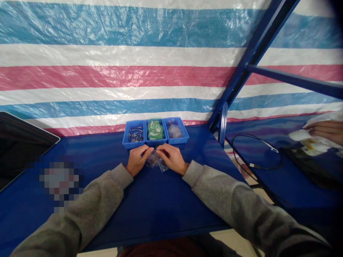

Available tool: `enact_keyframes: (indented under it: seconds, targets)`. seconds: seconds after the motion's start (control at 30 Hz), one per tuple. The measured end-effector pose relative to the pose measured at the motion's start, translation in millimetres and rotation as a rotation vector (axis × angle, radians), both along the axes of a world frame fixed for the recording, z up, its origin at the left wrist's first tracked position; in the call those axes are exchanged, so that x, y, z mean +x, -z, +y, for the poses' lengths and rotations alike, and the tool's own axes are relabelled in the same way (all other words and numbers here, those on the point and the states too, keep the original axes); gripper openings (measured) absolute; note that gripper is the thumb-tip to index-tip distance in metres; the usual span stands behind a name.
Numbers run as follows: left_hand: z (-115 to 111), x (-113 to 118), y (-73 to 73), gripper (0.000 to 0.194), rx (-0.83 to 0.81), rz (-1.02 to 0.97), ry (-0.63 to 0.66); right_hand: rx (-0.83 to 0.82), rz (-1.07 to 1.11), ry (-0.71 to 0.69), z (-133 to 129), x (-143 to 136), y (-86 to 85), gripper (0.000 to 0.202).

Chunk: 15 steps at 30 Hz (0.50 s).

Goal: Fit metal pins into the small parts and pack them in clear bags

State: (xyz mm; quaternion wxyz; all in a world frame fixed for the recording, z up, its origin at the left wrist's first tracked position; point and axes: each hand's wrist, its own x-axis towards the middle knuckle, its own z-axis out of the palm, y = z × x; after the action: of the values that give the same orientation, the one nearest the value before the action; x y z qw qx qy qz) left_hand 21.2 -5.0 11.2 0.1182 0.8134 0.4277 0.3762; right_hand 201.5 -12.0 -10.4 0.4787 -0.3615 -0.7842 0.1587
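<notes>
My left hand (138,158) and my right hand (173,157) face each other over the blue table, just in front of three small bins. Thumb and fingertips are pinched together on both, at the top of a small clear plastic bag (162,166). Crumpled clear film shows below and between the hands; whether it is one bag or more, I cannot tell. Any contents are too small to make out. The left blue bin (130,145) holds several thin metal pieces. Green-and-white packets (155,130) fill the middle bin, and clear plastic bags (174,131) lie in the right one.
A dark screen (24,150) stands at the left edge, near a blurred-out object (60,180). On the right are a blue metal frame (238,82), a black cable (257,167) and another person's hand (328,130). Striped sheeting (120,76) hangs behind.
</notes>
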Motion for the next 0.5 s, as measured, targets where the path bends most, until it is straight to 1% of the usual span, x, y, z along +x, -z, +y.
enact_keyframes:
  seconds: [0.2,0.37,0.5]
  targets:
    - [-1.0,0.6,-0.9,0.035,-0.017,-0.004,0.017,0.009,0.007,-0.021,0.3,0.8,0.5,0.018]
    - [-0.8,0.4,0.1,0.021,-0.011,-0.029,0.045,0.018,-0.001,-0.001,0.9,0.9,1.6,0.022]
    - [0.4,0.7,2.6,0.018,0.011,-0.048,0.062,0.012,-0.016,0.023,1.6,1.3,2.9,0.025]
